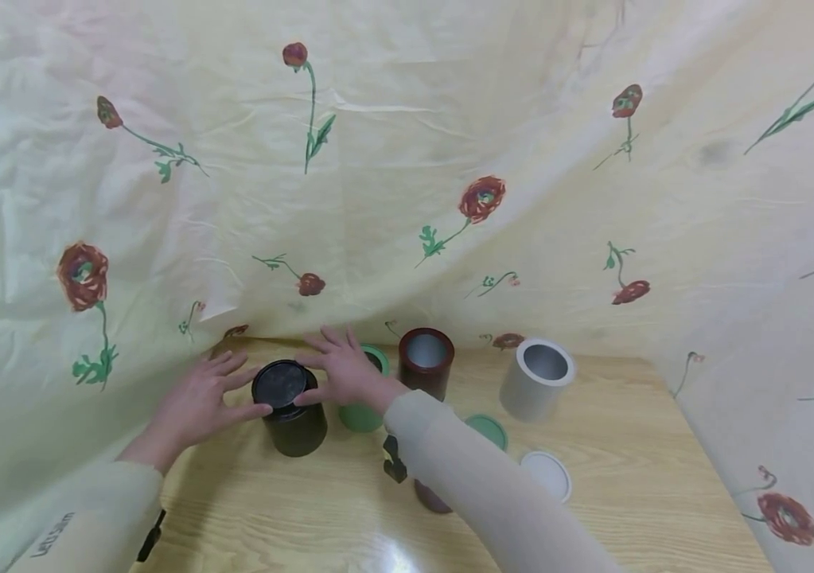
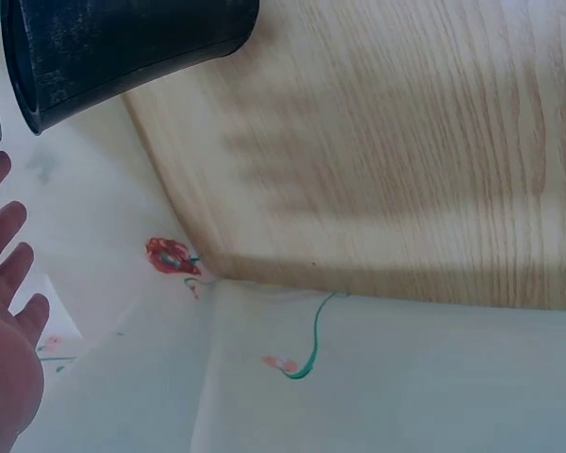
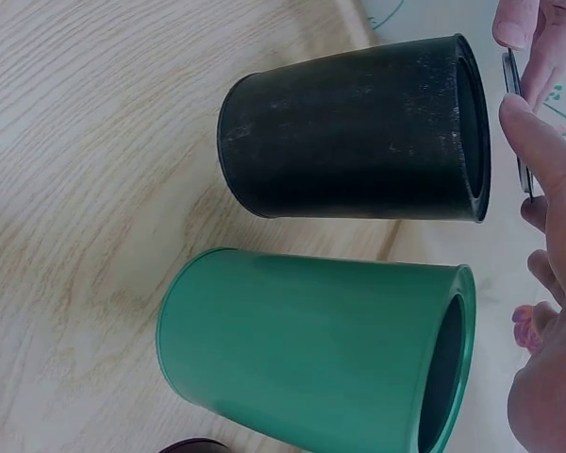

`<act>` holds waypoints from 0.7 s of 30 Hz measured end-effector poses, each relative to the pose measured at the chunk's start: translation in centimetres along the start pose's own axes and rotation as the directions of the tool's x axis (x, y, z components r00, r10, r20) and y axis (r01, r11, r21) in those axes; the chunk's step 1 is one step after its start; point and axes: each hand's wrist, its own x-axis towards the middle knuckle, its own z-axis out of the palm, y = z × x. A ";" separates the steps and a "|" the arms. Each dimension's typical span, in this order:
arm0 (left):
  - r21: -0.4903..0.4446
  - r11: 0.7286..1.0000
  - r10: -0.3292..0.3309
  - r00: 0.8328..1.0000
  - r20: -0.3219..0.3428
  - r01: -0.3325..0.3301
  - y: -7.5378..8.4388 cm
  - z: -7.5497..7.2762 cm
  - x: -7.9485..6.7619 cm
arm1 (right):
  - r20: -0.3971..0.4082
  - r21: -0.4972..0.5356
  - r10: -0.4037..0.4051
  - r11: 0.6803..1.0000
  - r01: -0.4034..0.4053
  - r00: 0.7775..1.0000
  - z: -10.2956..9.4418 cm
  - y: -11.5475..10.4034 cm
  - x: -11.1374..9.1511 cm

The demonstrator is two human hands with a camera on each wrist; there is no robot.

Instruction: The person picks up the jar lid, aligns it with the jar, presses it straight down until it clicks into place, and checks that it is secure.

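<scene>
A round black lid [image 1: 281, 383] is held just above a black can [image 1: 296, 434], apart from its rim in the right wrist view. My left hand [image 1: 195, 404] pinches the lid's left edge with thumb and fingers. On the opposite side my right hand [image 1: 349, 374] holds its edge, thumb toward me and fingers spread beyond. The can stands upright on the wooden table, its opening [image 3: 474, 127] facing the lid. Close beside it stands an uncovered green can [image 3: 311, 344], partly behind my right hand in the head view.
An uncovered dark red can [image 1: 426, 358] and a white one [image 1: 535, 390] stand farther right. A green lid [image 1: 488, 431], a white lid [image 1: 548, 476] and a dark red lid [image 1: 434, 500] lie nearer, partly behind my right sleeve. Flowered cloth [image 1: 392, 159] hangs around the table.
</scene>
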 end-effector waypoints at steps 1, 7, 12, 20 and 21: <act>-0.001 1.000 0.001 1.000 0.002 -0.001 0.0 0.1 0.0 | 0.006 0.001 0.003 1.000 -0.003 1.000 0.0 0.0 -0.1; -0.006 1.000 -0.007 1.000 0.015 0.007 0.0 0.6 -0.1 | 0.022 0.019 0.008 1.000 -0.008 1.000 0.0 -0.2 -0.4; 0.000 1.000 -0.020 0.999 0.029 0.020 0.0 1.0 -0.1 | 0.021 -0.001 0.008 1.000 -0.008 1.000 0.3 -0.1 -0.5; 0.019 1.000 -0.002 0.999 0.032 0.002 0.0 1.2 -0.2 | 0.040 -0.037 0.022 0.999 -0.020 0.999 0.7 -0.1 -0.5; 0.020 1.000 0.000 0.999 0.034 -0.001 0.0 1.2 -0.2 | 0.043 -0.042 0.023 0.999 -0.022 0.999 0.8 -0.1 -0.5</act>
